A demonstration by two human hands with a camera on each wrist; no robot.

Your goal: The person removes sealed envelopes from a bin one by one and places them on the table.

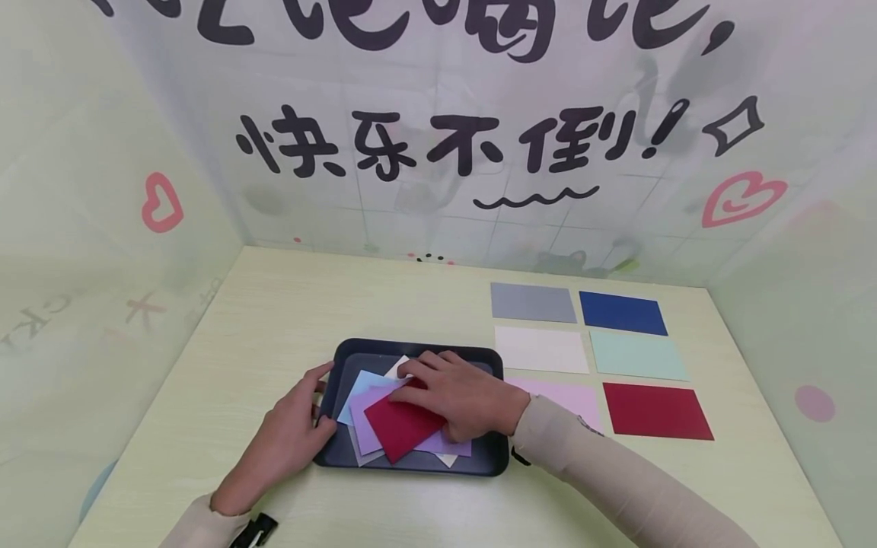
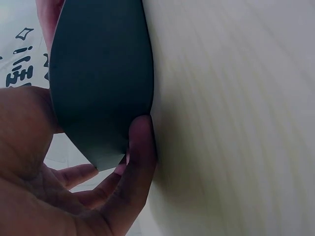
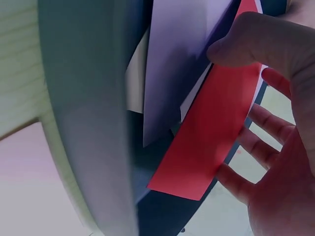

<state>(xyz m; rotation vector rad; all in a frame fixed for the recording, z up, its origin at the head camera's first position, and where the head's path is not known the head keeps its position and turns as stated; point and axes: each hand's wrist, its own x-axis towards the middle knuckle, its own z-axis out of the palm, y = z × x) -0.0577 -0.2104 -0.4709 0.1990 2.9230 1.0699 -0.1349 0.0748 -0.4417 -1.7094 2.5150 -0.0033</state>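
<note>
Crimson card [image 1: 404, 426] comes away best, I judge, if one sheet is felt at its edge and lifted flat, the tray [image 1: 479, 466] held steady meanwhile. It lies over a lilac card [image 1: 365, 430] in the tray, lower centre of the head view. The right hand [image 1: 459, 396] seems to pinch it lightly, thumb across its face, fingers [image 3: 236, 182] bent, a little spread, along its edge; the left hand [image 1: 294, 422] grips the tray's left end.
</note>
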